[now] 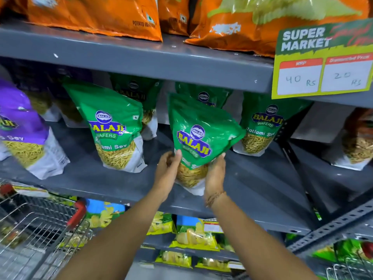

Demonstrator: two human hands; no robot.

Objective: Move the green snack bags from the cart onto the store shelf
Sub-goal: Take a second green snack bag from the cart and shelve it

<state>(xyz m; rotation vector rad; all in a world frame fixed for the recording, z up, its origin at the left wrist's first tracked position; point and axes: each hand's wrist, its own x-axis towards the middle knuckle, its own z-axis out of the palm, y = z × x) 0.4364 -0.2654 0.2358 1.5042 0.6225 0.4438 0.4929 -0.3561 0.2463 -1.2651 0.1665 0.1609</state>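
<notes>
Holding a green snack bag (198, 138) by its lower end, the left hand (166, 174) and right hand (215, 174) each keep a clenched grip on one side, just above the grey store shelf (80, 178). Its label reads "BALAJI". Beside it stand more green bags (115, 128) marked "BALAJI WAFERS" and "Ratlami Sev". A price card (323, 61) says "SUPER MARKET", "40 Rs", "20 Rs". The wire cart (40, 229) sits lower left.

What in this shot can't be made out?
Head view only:
- Held green bag: its base, covered by the left hand and right hand.
- Rear green bags: lower halves, hidden by the held bag.
- Cart: cut off by the left edge, contents blurred.
- Price sign: red lettering blurred.
</notes>
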